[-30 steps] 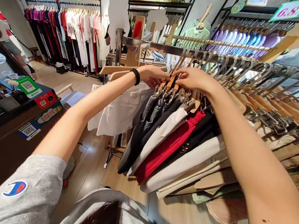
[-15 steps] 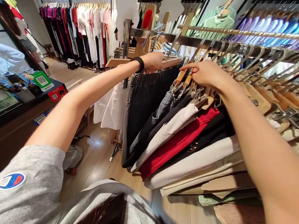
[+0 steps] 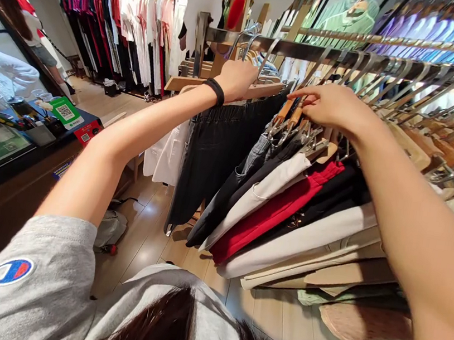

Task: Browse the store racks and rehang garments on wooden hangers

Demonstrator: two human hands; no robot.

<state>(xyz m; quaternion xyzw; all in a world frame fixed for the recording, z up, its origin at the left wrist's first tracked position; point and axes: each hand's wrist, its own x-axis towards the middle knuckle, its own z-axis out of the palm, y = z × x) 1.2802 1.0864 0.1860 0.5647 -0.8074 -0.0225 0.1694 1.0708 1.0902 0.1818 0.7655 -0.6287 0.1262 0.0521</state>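
Observation:
My left hand (image 3: 236, 81), with a black band on its wrist, is closed on the wooden clothes hanger (image 3: 269, 91) of a pair of black trousers (image 3: 218, 146). The trousers have an elastic waist and hang turned partly toward me. To the right, my right hand (image 3: 329, 107) rests on the wooden tops of several clip hangers (image 3: 296, 115). Its index finger points left while the other fingers curl down over the hangers, partly hidden. Beneath it hang grey-black jeans (image 3: 254, 157), light trousers (image 3: 264, 187) and red trousers (image 3: 273, 219).
A metal rail (image 3: 298, 49) carries the hangers, crowded toward the right. White garments (image 3: 165, 156) hang beyond the black trousers. At left stands a counter with a green QR-code sign (image 3: 65, 112). A grey bag (image 3: 111, 230) lies on the floor. Another clothes rack (image 3: 117, 14) stands behind.
The black trousers have swung left and turned more face-on, opening a gap from the jeans. My left hand stays on their hanger. The view has shifted slightly.

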